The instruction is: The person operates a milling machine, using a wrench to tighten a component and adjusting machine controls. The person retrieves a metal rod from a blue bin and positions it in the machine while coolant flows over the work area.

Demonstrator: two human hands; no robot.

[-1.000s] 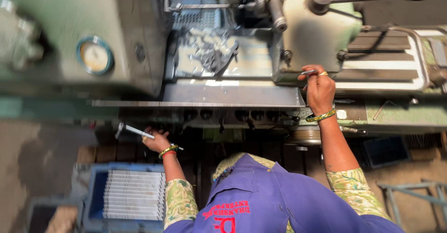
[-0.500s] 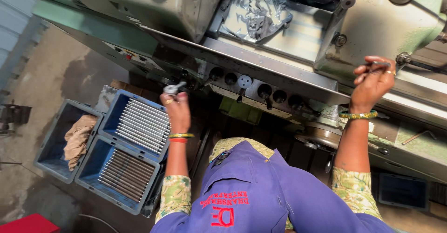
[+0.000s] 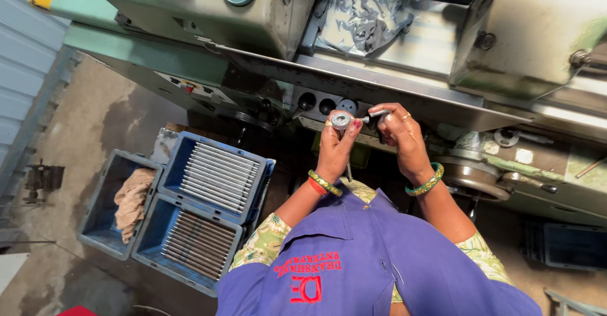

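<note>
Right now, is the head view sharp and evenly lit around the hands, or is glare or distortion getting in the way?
Head view: both hands, left hand and right hand, and the small metal tool between them are sharp; daylight brightens the floor at left, while the gap under the machine is in deep shadow; crumpled foil shows glare; wide-angle bending at the edges.

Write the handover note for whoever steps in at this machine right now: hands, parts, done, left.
Left hand: closed around a small metal gauge tool, held up in front of the machine.
Right hand: fingers pinch the thin metal piece at the tool's other end; both hands meet at chest height.
Parts: two blue crates of metal rods stand on the floor to the person's left, beside a blue crate holding a cloth.
Done: tool and piece are in hand.
Left: cannot tell from this view whether the piece has been checked; no rod is in the hands.
</note>
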